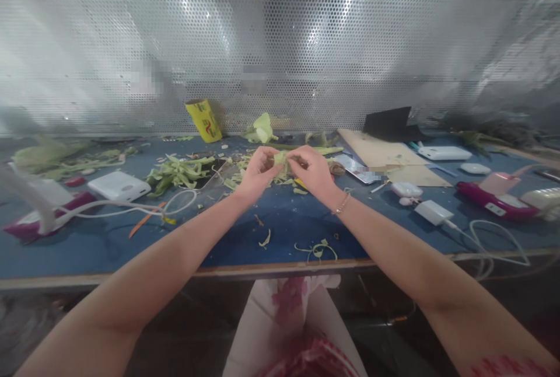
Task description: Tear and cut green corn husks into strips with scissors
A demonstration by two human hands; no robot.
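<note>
My left hand [259,171] and my right hand [310,170] meet above the middle of the blue table. Between their fingertips is a small pale green leafy piece [280,159], pinched from both sides. Its exact kind is hard to make out. Shredded green scraps lie beneath and around the fingers, partly hidden by them. To the left of my hands is a heap of pale green strips [181,173], partly over a dark phone [214,174]. Behind my hands a pale green leaf [263,128] stands up among more scraps.
A perforated metal panel [175,56] closes off the back. A yellow tube [204,121] leans there. White power banks [120,186], purple power strips [496,201], a white charger [433,212] and cables lie at both sides. Cardboard [385,152] and a card-like packet [356,168] are at right.
</note>
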